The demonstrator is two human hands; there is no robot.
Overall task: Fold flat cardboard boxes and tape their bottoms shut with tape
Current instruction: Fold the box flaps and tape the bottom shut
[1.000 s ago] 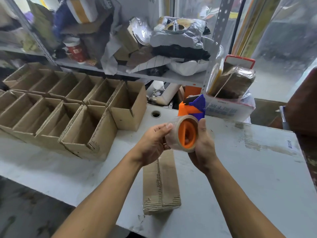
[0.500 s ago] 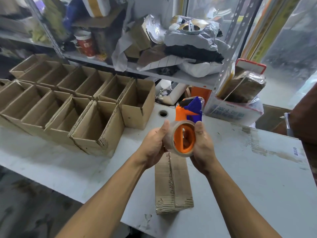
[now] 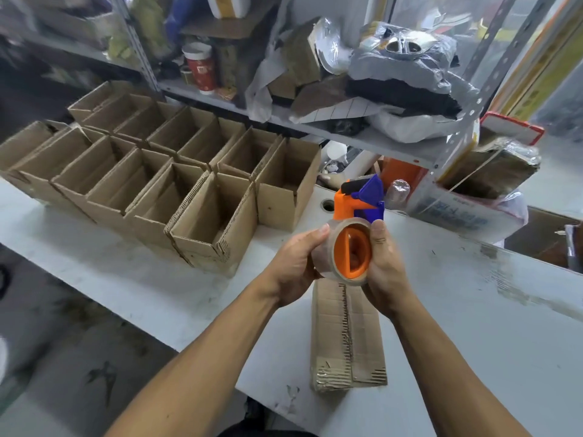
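- While both hands are raised over the middle of the desk (image 3: 473, 326), I see them sharing one tape dispenser (image 3: 353, 244), an orange body with a blue head pointing up and away.
- My left hand (image 3: 295, 266) wraps the left side of the tape roll (image 3: 325, 257); its fingers curl behind the roll and the thumb tip rests on the roll's top edge.
- My right hand (image 3: 386, 263) grips the right side of the dispenser, thumb up against the rim of the roll, the other fingers hidden behind the orange hub.
- The roll is clear or pale brown and sits around the orange hub, facing me.
- Directly below the hands a flattened cardboard box (image 3: 347, 335) lies on the desk, long axis running near to far, its near end just short of the desk's near edge.
- To the left, two rows of folded boxes (image 3: 176, 184) stand open-topped, side by side and touching, running off to the far left.
- Beyond the desk a metal shelf (image 3: 362, 134) carries a red paper cup (image 3: 200, 67), crumpled bags and cardboard scraps.
- At the far right a white carton (image 3: 457, 212) holds a wrapped brown bundle.
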